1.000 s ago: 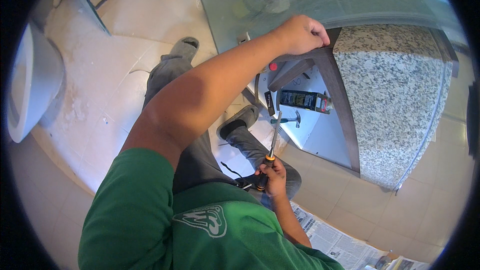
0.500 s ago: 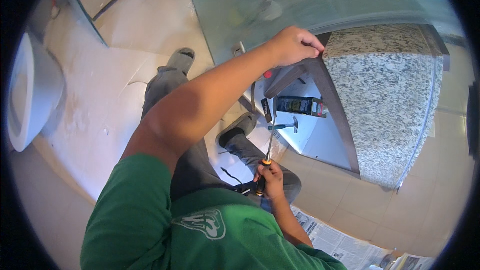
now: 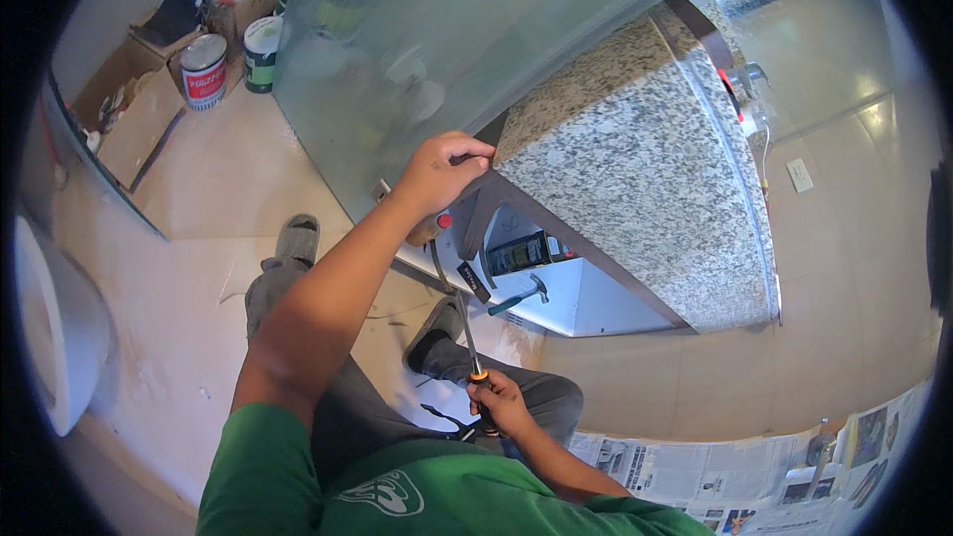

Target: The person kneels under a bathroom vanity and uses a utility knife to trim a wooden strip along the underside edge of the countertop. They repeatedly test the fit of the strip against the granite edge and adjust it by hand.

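My left hand (image 3: 442, 174) is stretched up and closed over the corner where a speckled granite countertop (image 3: 645, 159) meets a greenish glass panel (image 3: 397, 50). Down near my lap, my right hand (image 3: 496, 405) grips the orange and black handle of a long chisel-like tool (image 3: 467, 333). Its metal shaft points up toward the underside of the countertop. I am low on the floor with my grey-trousered legs stretched out below the counter.
A hammer (image 3: 518, 298) and a dark tube (image 3: 516, 253) lie on a white shelf (image 3: 596, 303) under the counter. Two paint cans (image 3: 204, 69) and a cardboard box (image 3: 134, 109) stand at the upper left. A white toilet bowl (image 3: 55, 328) is at the left, newspaper (image 3: 745, 467) at the lower right.
The view has swung, so the counter corner and my left hand now sit lower and further left. Paint cans have come into view. Both hands keep their grips.
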